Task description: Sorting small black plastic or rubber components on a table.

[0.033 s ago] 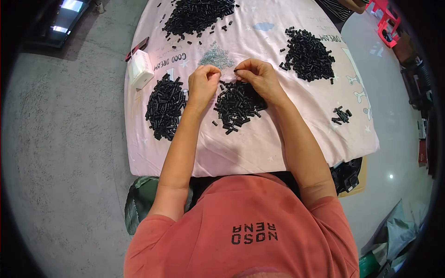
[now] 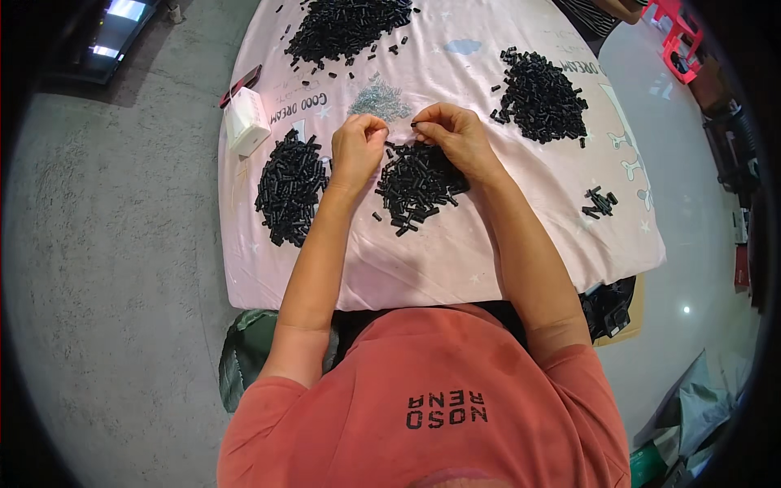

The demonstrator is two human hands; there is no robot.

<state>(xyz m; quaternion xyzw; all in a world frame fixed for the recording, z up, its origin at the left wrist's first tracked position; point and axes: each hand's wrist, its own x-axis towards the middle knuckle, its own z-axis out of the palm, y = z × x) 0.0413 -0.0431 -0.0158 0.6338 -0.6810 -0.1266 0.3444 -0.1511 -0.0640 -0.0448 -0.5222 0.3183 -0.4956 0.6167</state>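
My left hand (image 2: 356, 153) is closed in a pinch beside a heap of small shiny clear or silvery pieces (image 2: 379, 101); whatever its fingertips hold is too small to make out. Between the thumb and forefinger of my right hand (image 2: 462, 140) is a small black cylindrical piece (image 2: 416, 124). The two hands are a short gap apart, fingertips facing each other. Under and between them lies a pile of short black cylindrical pieces (image 2: 415, 185), partly covered by my right hand. Another pile of black cylinders (image 2: 290, 187) lies just left of my left forearm.
On the pink cloth-covered table (image 2: 423, 276) are two more black heaps, one far (image 2: 346, 31) and one at the right (image 2: 541, 98), plus a small cluster (image 2: 599, 202). A white box (image 2: 246, 122) stands at the left edge. Another person's arm (image 2: 614, 10) shows at the far right.
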